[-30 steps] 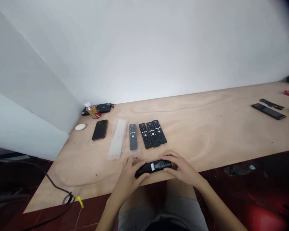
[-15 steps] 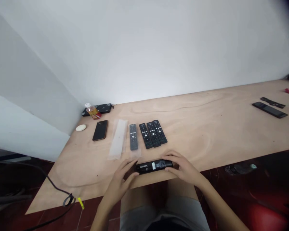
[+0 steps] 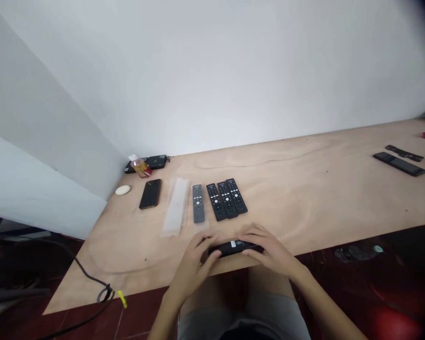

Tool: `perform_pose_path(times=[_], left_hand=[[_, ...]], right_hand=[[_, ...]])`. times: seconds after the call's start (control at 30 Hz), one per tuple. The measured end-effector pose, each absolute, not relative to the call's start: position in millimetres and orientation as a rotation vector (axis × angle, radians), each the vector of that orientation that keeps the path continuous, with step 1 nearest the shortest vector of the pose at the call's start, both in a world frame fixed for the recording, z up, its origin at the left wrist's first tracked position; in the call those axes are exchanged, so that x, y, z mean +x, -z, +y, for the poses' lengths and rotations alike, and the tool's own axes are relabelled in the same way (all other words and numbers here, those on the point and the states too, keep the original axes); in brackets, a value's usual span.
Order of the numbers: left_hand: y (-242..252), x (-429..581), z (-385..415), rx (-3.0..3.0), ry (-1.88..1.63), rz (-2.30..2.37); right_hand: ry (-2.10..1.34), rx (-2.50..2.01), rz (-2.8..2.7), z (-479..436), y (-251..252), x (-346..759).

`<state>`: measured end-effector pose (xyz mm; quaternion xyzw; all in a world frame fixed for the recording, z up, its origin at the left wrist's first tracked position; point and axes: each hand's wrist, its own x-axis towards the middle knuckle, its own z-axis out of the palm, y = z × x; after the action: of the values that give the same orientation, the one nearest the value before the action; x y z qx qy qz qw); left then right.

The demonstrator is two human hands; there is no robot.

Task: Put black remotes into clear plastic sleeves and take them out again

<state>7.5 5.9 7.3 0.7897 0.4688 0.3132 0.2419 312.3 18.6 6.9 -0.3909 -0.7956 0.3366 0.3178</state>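
Both my hands hold a black remote control [image 3: 234, 247] lying crosswise at the near edge of the plywood table [image 3: 304, 189]. My left hand [image 3: 194, 264] grips its left end, fingers curled over it. My right hand [image 3: 269, 248] covers its right end with fingers bent around it. The remote's back faces up, with a small white label showing. Just beyond it, three black remotes [image 3: 227, 198] lie side by side, with a grey remote [image 3: 198, 204] in a clear sleeve to their left.
An empty clear plastic sleeve [image 3: 176, 205], a black phone [image 3: 150, 193], a white oval object [image 3: 122, 190], a small bottle [image 3: 140, 166] and a black case [image 3: 156, 161] lie at the left. Two dark remotes [image 3: 400, 159] lie far right. A black cable [image 3: 92, 281] hangs off the near-left corner.
My left hand came back onto the remote's left end after lifting off it. The remote has turned slightly, so less of its labelled back shows. The camera shifted a little.
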Motion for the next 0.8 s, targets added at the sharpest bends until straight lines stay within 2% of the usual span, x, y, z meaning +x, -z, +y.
perform_pose_path(times=[0.2, 0.33, 0.53, 0.8], left_hand=[[-1, -82, 31, 2.366, -1.071, 1.807], [-1, -113, 39, 2.468, -0.979, 1.769], [-10, -52, 18, 2.217, -1.072, 1.628], [-4, 43, 1, 1.924, -1.198, 1.566]], right_hand=[[-0.846, -1.179, -1.922, 19, -4, 313], [-0.647, -1.229, -1.976, 24, 5, 319], [-0.612, -1.264, -2.061, 19, 3, 335], [-1.017, -1.165, -1.903, 1, -24, 341]])
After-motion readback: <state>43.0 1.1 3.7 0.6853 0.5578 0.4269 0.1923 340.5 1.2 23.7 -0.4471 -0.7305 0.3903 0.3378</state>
